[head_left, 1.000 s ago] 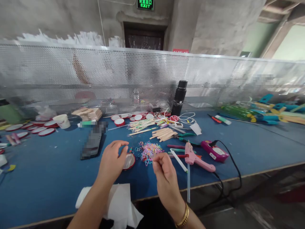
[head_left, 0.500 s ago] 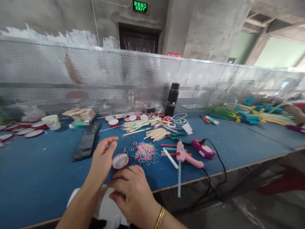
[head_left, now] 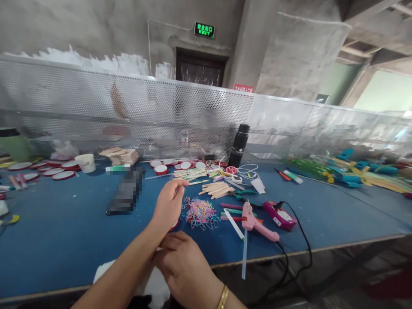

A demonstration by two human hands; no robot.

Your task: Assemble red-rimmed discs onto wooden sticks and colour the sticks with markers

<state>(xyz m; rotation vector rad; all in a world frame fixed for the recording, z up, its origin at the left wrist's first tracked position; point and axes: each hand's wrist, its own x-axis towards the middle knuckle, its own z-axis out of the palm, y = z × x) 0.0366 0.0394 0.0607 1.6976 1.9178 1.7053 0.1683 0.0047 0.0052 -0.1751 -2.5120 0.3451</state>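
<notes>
Head view: the left hand [head_left: 168, 207] is hovering beside loops [head_left: 201, 212] lying heaped on the counter [head_left: 64, 240], probably for easy reach; the right hand [head_left: 186, 266] is curling near the left wrist [head_left: 152, 236]; I cannot tell either grip.

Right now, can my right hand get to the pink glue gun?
Probably yes. Your right hand is by your left forearm, and bare blue table leaves the way to the glue gun free; a white stick lies just left of it.
</notes>
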